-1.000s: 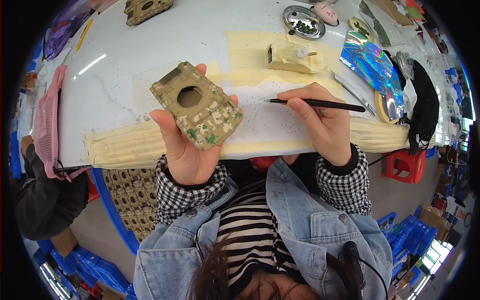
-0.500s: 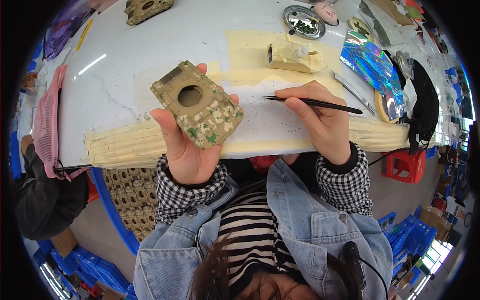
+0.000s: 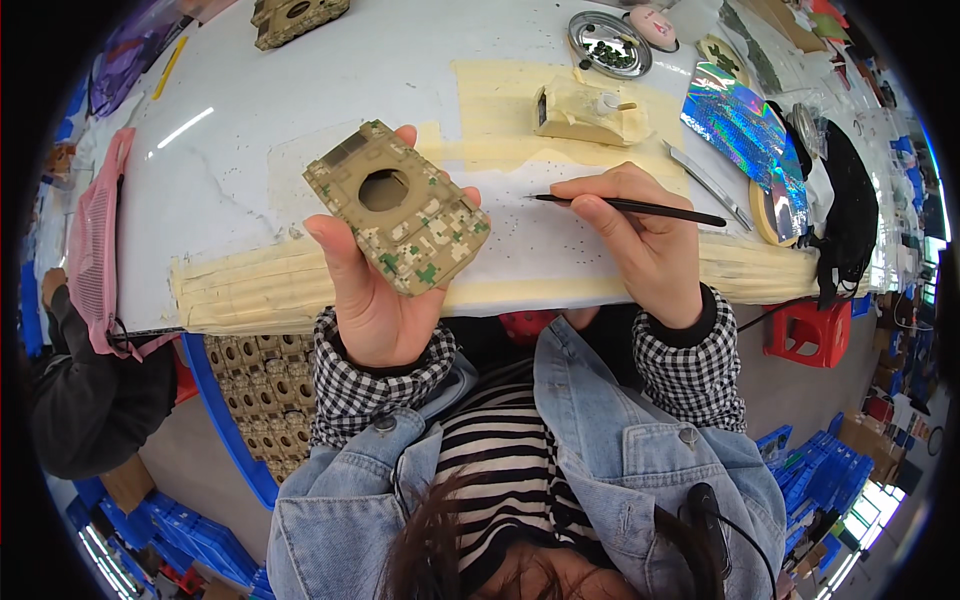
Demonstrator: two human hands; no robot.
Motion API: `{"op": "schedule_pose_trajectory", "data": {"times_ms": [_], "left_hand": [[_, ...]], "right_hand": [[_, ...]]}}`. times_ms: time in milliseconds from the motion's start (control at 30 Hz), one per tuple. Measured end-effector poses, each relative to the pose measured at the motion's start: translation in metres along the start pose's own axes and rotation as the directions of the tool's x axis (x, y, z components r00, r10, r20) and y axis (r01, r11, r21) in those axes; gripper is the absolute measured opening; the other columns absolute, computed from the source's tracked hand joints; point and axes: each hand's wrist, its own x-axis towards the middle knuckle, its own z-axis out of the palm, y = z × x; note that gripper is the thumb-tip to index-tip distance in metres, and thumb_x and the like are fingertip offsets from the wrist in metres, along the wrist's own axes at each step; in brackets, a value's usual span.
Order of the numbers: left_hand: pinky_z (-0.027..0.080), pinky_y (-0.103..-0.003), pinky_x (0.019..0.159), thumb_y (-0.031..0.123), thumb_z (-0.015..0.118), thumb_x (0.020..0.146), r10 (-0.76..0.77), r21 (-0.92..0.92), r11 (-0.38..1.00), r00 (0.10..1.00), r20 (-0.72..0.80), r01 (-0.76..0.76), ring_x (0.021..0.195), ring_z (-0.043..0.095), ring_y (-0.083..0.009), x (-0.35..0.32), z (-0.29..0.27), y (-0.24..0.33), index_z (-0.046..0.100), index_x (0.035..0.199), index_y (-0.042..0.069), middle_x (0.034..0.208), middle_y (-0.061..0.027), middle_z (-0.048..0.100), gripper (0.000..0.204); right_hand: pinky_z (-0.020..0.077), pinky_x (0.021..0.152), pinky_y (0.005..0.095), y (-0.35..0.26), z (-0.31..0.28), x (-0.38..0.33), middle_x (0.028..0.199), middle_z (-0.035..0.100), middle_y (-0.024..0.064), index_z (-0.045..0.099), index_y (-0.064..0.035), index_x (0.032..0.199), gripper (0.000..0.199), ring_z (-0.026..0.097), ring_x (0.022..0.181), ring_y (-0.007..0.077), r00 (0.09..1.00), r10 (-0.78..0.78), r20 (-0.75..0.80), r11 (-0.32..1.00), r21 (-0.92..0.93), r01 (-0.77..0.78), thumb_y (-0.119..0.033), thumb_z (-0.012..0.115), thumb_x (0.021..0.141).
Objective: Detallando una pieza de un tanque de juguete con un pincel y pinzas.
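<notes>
My left hand [image 3: 378,300] is wrapped round a camouflage model tank hull [image 3: 425,225], held tilted above the table's near edge, its round opening facing up. Thumb and fingers grip it from opposite sides. To the right, my right hand [image 3: 640,235] pinches black tweezers [image 3: 665,210], their tips pointing left toward the hull but apart from it. Below the tips, many tiny dark specks dot a white sheet [image 3: 545,240] on the table. Whether anything sits between the tweezer tips is too small to tell.
A tape-covered block [image 3: 585,112] stands beyond my right hand, near a round metal dish [image 3: 610,45] of small dark green parts. A craft knife [image 3: 705,183] lies at right. Another hull [image 3: 295,18] sits far left. A blue crate [image 3: 220,420] of hulls is below left; a red stool [image 3: 810,335] right.
Almost nothing differs. The hull in my left hand has shifted very slightly to the right, and the tweezers stay nearly where they were.
</notes>
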Motion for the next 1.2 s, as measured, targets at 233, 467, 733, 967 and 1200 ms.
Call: {"op": "schedule_pose_trajectory", "data": {"times_ms": [233, 467, 733, 967, 1200], "left_hand": [[0.041, -0.042, 0.102, 0.053, 0.052, 0.084, 0.007, 0.021, 1.0, 1.0, -0.01, -0.007, 0.118, 0.045, -0.0311, 0.001, 0.0, 0.0, 0.011, 0.141, 0.0, 0.123, -0.0185, 0.04, 0.088], [0.044, -0.043, 0.099, 0.056, 0.051, 0.082, -0.059, 0.026, 0.998, 0.996, 0.061, 0.057, 0.115, 0.048, -0.0305, -0.001, 0.0, 0.002, 0.009, 0.14, -0.003, 0.124, -0.0191, 0.043, 0.094], [0.054, -0.036, 0.081, 0.067, 0.048, 0.077, -0.205, 0.456, 0.878, 0.976, 0.079, 0.147, 0.1, 0.058, -0.0241, -0.005, 0.017, 0.0, 0.016, 0.14, -0.002, 0.139, -0.0256, 0.028, 0.099], [0.049, -0.039, 0.091, 0.058, 0.058, 0.078, -0.33, 0.18, 0.939, 0.919, 0.214, 0.295, 0.112, 0.053, -0.0279, -0.008, 0.021, -0.003, 0.018, 0.141, 0.003, 0.142, -0.0232, 0.025, 0.093], [0.058, -0.034, 0.071, 0.068, 0.05, 0.074, -0.257, 0.155, 0.961, 0.948, 0.188, 0.23, 0.094, 0.059, -0.0237, -0.009, 0.029, -0.01, 0.011, 0.141, -0.001, 0.143, -0.0311, 0.012, 0.105]], "right_hand": [[0.0431, 0.059, 0.0251, -0.002, 0.0, 0.0, 0.075, 0.062, 0.0084, 0.068, -0.0017, 0.092, 0.013, 0.055, 0.067, 0.0154, 1.0, -0.007, -0.004, 1.0, 0.011, 0.007, -0.009, 0.064, 0.082], [0.0456, 0.067, 0.0234, -0.002, 0.002, -0.003, 0.083, 0.064, 0.0073, 0.066, 0.0018, 0.094, 0.015, 0.058, 0.077, 0.0133, 0.994, 0.076, -0.08, 0.982, 0.18, -0.061, -0.01, 0.06, 0.086], [0.045, 0.067, 0.0223, -0.027, -0.015, 0.002, 0.083, 0.065, 0.0068, 0.066, 0.0014, 0.095, 0.02, 0.057, 0.076, 0.0111, 0.992, 0.117, -0.057, 0.972, 0.209, -0.103, -0.015, 0.058, 0.089], [0.046, 0.067, 0.0221, -0.033, -0.016, -0.001, 0.088, 0.065, 0.0076, 0.065, 0.0016, 0.1, 0.023, 0.057, 0.074, 0.0096, 0.989, 0.105, -0.103, 0.933, 0.354, -0.062, -0.017, 0.056, 0.091], [0.0489, 0.072, 0.0246, -0.036, -0.009, -0.01, 0.094, 0.065, 0.0104, 0.061, 0.0042, 0.104, 0.028, 0.061, 0.081, 0.0134, 0.986, 0.115, -0.124, 0.881, 0.471, -0.043, -0.02, 0.054, 0.092]]}}
